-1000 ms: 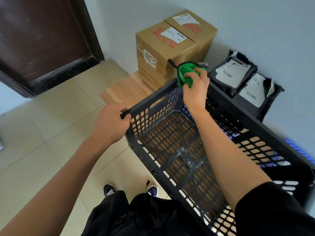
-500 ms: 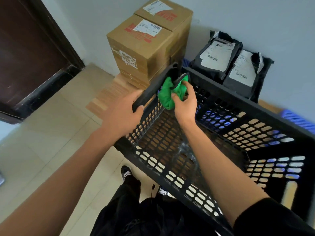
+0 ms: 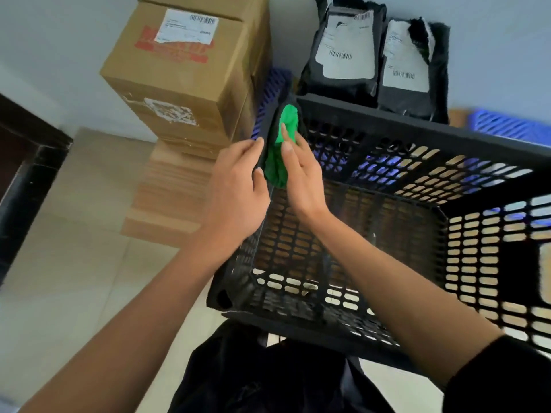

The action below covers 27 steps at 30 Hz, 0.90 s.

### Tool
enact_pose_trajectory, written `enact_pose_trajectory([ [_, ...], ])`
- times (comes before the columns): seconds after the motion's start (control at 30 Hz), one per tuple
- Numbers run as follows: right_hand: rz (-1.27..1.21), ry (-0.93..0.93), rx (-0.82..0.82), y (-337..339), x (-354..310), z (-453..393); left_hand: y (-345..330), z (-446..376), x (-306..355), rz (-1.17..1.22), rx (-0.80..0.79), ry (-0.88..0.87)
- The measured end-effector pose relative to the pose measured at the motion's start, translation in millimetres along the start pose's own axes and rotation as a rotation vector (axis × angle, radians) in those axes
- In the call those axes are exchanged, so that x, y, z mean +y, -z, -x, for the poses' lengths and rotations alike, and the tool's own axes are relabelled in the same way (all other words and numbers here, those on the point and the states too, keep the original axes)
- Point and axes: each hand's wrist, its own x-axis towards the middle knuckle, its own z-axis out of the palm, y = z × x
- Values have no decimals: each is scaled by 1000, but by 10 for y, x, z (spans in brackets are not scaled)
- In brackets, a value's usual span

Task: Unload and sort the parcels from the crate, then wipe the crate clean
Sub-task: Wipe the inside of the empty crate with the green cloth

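Note:
A black slotted plastic crate (image 3: 387, 123) fills the middle and right of the head view, with no parcels inside. My left hand (image 3: 238, 189) grips the rim of its left wall from outside. My right hand (image 3: 301, 174) presses a green cloth (image 3: 283, 144) flat against the inside of that wall near the far left corner, fingers straight. Two cardboard boxes (image 3: 185, 70) stand stacked behind the crate at the left. Two black mailer bags (image 3: 346, 52) with white labels lean against the wall behind the crate.
The boxes rest on a low wooden board (image 3: 167, 198) on a tiled floor (image 3: 59, 278). A dark door frame (image 3: 26, 162) stands at the left. A blue slotted crate (image 3: 507, 126) shows behind the black one at the right. My dark trousers are below.
The crate has swung round and my view has tilted down. My right hand with the cloth moved from the far corner rim to the inside of the left wall; the left hand slid along that rim.

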Motion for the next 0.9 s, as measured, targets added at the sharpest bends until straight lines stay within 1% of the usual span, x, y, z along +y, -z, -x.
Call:
enact_pose_trajectory([
  [0.07,-61,-67,-11,-31,34,48,-3,-8,-4,6,3,-11],
  [0.3,-134,-60,35,-22,118,6,-17,-24,2,6,31,-22],
  [0.47,-53,68,31,-60,166,51,-8,-10,31,-32,46,-24],
  [0.53,-21,82,30,-118,267,50,-11,-9,37,-52,49,-30],
  [0.7,-65,-37,47,-179,496,-20,-20,-10,43,-97,60,-43],
  [0.8,13,5,64,-247,568,-31,-24,-1,46,-114,55,-49],
  [0.9,67,-66,109,-315,715,-19,-28,0,51,-136,52,-49],
])
